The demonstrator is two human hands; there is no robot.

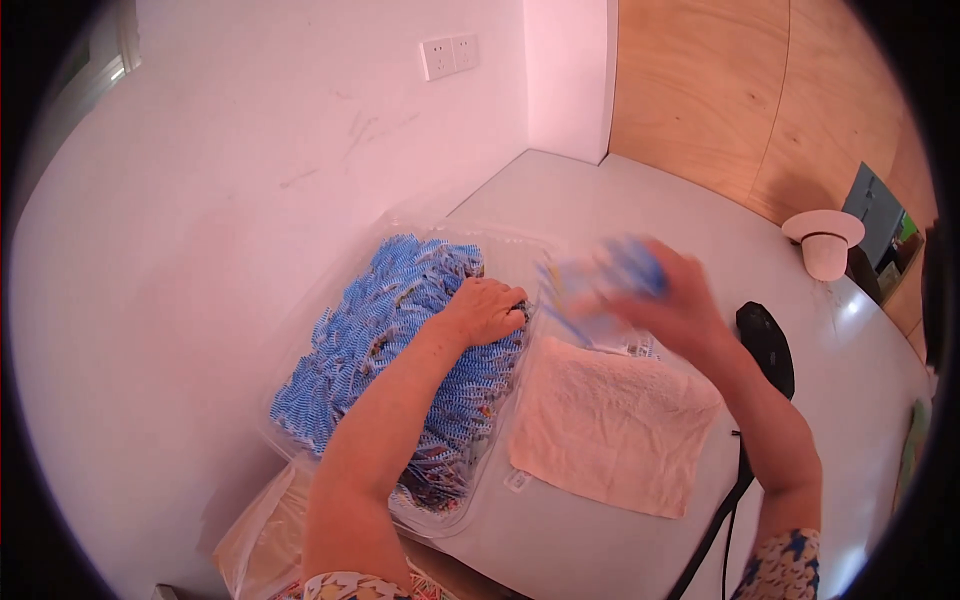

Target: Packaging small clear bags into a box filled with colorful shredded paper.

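A clear plastic bin (480, 490) holds many small blue-and-white striped packets (370, 330), packed upright in close rows. My left hand (485, 310) rests at the bin's right side, its fingers curled down among the packets; the fingertips are partly hidden. To the right, above the table, my right hand (675, 305) is closed around a blue-and-white packet bundle (600, 280). Motion smears the bundle, so I cannot tell how many packets it has. Below it a pale pink cloth (615, 430) lies flat beside the bin.
The grey-white table (560, 200) meets a white wall at left and a wooden panel behind. At right are a black case with a strap (765, 350) and a white hat-shaped object (825, 245). A plastic bag (265, 530) sits below the bin's near left corner.
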